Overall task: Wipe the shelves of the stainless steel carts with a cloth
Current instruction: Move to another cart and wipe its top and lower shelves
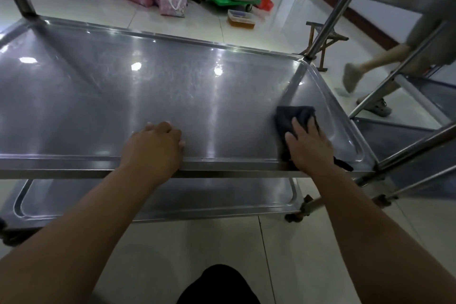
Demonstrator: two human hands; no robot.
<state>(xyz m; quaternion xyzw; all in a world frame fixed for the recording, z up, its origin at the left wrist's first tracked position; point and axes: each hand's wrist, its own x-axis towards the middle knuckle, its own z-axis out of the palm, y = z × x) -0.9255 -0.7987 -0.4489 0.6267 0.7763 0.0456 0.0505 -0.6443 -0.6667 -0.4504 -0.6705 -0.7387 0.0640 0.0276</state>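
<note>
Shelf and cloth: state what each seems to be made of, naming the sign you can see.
Shelf: brushed stainless steel by the look, semi-glossy; it mirrors lights as bright spots and streaks. Cloth: soft fabric, perhaps microfibre, dark grey, matte; it bunches under the right hand and gives no shine.

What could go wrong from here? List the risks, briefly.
1. The cloth trails over the front rim of the shelf under the flat right hand; it may bunch or slip off.
2. Another person's legs are close to the right end of the cart; a hard push might roll it towards them, since only the left hand steadies it.
</note>
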